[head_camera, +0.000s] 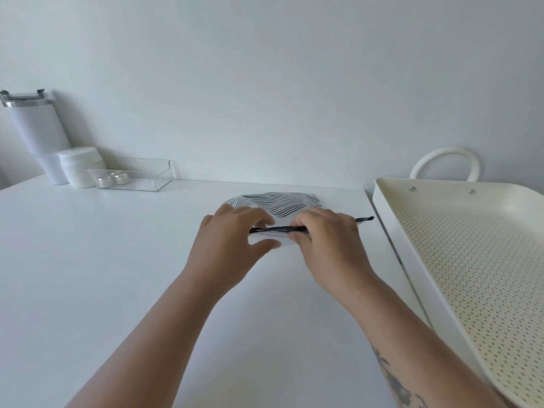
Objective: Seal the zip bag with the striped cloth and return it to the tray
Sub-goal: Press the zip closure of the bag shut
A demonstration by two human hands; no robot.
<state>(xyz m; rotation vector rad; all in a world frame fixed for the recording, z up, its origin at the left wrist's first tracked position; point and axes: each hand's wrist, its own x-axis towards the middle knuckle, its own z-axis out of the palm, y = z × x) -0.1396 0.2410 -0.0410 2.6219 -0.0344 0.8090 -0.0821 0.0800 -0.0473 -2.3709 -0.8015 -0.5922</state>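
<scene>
- While the zip bag (282, 240) lies crosswise, its zip strip (279, 230) is pinched by left hand (232, 234) and right hand (326, 234).
- The tray (391, 219) is nearer the right hand.

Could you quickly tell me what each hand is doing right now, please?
Left hand: closed, pinching the zip bag at its black zip strip.
Right hand: closed, pinching the same strip.

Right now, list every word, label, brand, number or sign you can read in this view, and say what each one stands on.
None: no readable text shows anywhere.
White tumbler: no brand or print visible.
White jar: plain lid and side.
Clear organizer and the two small jars in it: no labels.
Zip bag with striped cloth: stripes only.
Tray: perforations only.
Forearm tattoo: a pattern, no letters legible.
</scene>
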